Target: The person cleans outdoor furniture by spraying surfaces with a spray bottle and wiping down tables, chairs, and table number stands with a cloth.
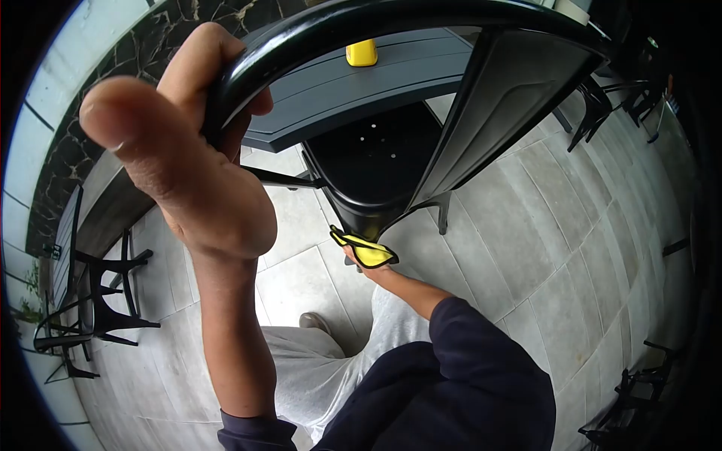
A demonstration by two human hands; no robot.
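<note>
A black metal chair point(376, 154) stands close in front of me, its curved tube back rising near the camera. My left hand point(199, 161) has its fingers wrapped round the left side of that tube, with the thumb sticking out. Low down, my right hand point(359, 259) holds a yellow cloth point(376, 255) with black edging against the chair's rear leg, just under the seat. The cloth covers most of the right fingers. Several small pale holes show in the black seat.
Beyond the chair is a dark grey slatted table point(323, 98) with a yellow object point(362, 53) on it. More black chairs stand at the left point(113, 293) and far right point(602, 105). Grey tiles point(526, 248) cover the floor; a dark stone wall point(105, 98) runs along the left.
</note>
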